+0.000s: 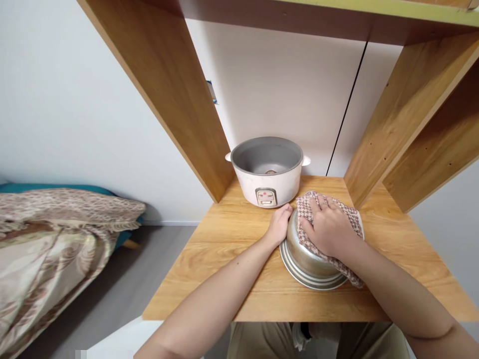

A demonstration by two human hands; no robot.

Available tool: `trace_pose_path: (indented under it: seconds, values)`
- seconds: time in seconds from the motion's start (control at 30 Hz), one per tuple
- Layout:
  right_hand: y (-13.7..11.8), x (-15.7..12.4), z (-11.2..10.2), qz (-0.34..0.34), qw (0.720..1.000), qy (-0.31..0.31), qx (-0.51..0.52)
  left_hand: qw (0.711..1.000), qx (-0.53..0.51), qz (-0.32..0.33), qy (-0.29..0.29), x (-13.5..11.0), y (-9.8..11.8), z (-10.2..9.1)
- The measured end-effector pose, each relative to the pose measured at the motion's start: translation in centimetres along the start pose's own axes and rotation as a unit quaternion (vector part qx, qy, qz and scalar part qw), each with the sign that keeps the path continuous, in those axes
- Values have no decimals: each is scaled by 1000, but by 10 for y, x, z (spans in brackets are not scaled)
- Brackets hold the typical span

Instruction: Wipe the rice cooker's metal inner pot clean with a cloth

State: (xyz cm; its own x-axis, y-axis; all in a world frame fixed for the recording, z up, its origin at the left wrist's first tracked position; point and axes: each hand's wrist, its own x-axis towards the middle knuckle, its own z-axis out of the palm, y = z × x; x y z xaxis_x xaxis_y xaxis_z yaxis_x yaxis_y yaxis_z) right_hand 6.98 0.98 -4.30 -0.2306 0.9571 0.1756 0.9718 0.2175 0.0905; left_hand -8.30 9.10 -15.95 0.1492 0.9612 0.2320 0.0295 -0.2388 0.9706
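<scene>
Left hand [279,224]: fingers curled, pressed against left side of round silver metal pot [307,261]; steadying, not wrapped around it.
Right hand [326,227]: flat, fingers spread slightly, palm down on brown-and-white checked cloth [350,215]; cloth pinned against pot, not gripped in a fist.
Metal pot: upside down, ridged rim against light wooden table top [224,249], near front edge, between both hands.
Checked cloth: draped over upturned pot bottom and its right side, one end hanging past rim toward front right.
White electric rice cooker with grey inner wall [267,170]: upright, lid off, no inner pot inside, at back of table, just behind left hand; control panel facing camera. Gap between cooker and pot small; touching or not, cannot tell.
Wooden shelf frame [179,109]: slanted side boards left and right of table, white wall behind.
Patterned beige blanket [48,239]: on bed at far left, well apart from table.
</scene>
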Motion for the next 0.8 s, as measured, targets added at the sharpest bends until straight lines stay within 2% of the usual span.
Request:
trace_pose_path:
  seconds: [0.23,0.53,0.8]
  values:
    - [-2,0,-6,4,1000,9,6,1000,-1,-4,3,0,0,0]
    - [0,0,-1,-7,1000,8,4,1000,-9,-3,-1,0,1,0]
    - [-3,0,-8,8,1000,19,13,1000,-14,-4,2,0,2,0]
